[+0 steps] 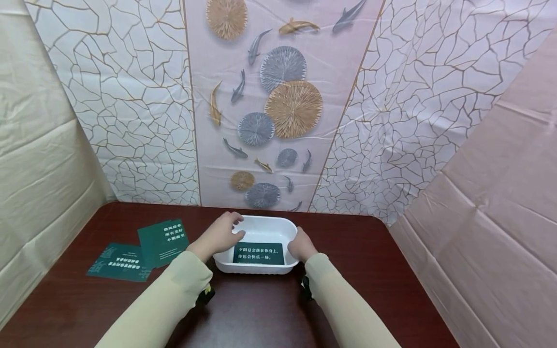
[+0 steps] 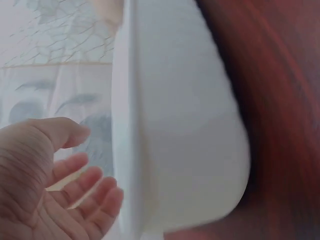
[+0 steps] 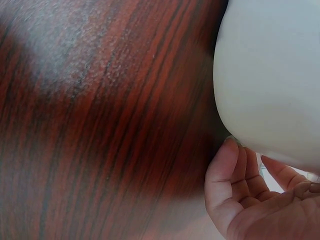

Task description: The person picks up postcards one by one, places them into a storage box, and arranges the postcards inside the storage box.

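Note:
A white plastic tray (image 1: 256,269) sits on the table, with a dark green card (image 1: 258,254) printed in white characters inside it, near the front wall. My left hand (image 1: 219,236) is over the tray's left end; in the left wrist view its loosely bent fingers (image 2: 82,187) hold nothing and appear apart from the rim. With curled fingers, my right hand (image 1: 303,245) grips the right end of the tray. The right wrist view has its fingertips (image 3: 228,152) against the tray's outer side.
To the left on the dark red wooden table (image 1: 348,270) lie more green cards, one printed "postcards"-style with white lettering (image 1: 124,262) and an overlapping one (image 1: 164,241). A patterned cloth (image 1: 261,96) hangs behind the table, with plain cloth at both sides.

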Motion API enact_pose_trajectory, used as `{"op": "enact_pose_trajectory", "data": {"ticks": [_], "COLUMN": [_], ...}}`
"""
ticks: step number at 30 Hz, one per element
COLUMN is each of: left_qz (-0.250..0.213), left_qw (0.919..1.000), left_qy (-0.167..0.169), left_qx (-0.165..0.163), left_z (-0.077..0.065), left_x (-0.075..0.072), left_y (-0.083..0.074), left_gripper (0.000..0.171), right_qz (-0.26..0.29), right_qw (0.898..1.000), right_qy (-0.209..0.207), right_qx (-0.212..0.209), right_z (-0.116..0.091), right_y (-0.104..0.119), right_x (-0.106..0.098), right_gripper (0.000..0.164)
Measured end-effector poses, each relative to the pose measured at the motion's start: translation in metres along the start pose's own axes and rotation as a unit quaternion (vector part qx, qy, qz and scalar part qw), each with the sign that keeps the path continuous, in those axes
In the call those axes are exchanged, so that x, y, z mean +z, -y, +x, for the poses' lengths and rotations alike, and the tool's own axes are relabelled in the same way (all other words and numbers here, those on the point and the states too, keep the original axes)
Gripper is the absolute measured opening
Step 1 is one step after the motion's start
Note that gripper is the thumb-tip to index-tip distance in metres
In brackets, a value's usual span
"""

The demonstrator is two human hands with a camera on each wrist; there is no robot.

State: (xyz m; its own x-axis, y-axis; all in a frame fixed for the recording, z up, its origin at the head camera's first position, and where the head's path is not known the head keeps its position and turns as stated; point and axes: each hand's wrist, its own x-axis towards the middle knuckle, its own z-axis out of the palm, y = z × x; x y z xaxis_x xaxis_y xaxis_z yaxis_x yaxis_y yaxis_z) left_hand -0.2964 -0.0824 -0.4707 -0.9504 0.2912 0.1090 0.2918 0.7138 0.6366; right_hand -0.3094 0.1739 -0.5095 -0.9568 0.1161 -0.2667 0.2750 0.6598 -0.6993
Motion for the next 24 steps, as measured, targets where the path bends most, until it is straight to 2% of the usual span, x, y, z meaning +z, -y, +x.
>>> {"op": "enact_pose_trajectory", "data": {"ticks": [4,7,11,14,17,20,24], "left_qz": [-0.014,-0.026,-0.038,-0.017,0.018,0.038,0.045], "left_qw": [0.9985,0.9939,0.983,0.9731,0.9608,0.9481,0.9369], "left_qy": [-0.051,-0.102,-0.168,-0.202,-0.206,-0.182,-0.154], "left_qx": [-0.017,-0.034,-0.063,-0.109,-0.184,-0.258,-0.311], "left_z": [-0.006,-0.012,-0.023,-0.032,-0.042,-0.05,-0.056], "left_x": [-0.019,-0.029,-0.037,-0.039,-0.039,-0.04,-0.041], "left_y": [0.01,0.022,0.044,0.064,0.083,0.097,0.111], "left_gripper": [0.041,0.041,0.043,0.05,0.065,0.082,0.099], "right_qz": [-0.002,-0.005,-0.007,-0.007,-0.013,-0.016,-0.015], "right_qw": [1.0,1.0,1.0,1.0,1.0,1.0,1.0], "right_qy": [0.001,-0.001,0.0,0.0,-0.002,-0.003,-0.001], "right_qx": [-0.009,-0.016,-0.015,-0.015,-0.017,-0.018,-0.017], "right_z": [0.0,0.0,-0.001,-0.001,-0.001,-0.001,0.0], "right_y": [-0.001,-0.002,-0.002,-0.002,-0.003,-0.003,-0.003], "right_x": [0.0,0.0,-0.001,-0.001,-0.001,-0.001,-0.001], "right_gripper": [0.069,0.068,0.068,0.067,0.067,0.067,0.067]}}
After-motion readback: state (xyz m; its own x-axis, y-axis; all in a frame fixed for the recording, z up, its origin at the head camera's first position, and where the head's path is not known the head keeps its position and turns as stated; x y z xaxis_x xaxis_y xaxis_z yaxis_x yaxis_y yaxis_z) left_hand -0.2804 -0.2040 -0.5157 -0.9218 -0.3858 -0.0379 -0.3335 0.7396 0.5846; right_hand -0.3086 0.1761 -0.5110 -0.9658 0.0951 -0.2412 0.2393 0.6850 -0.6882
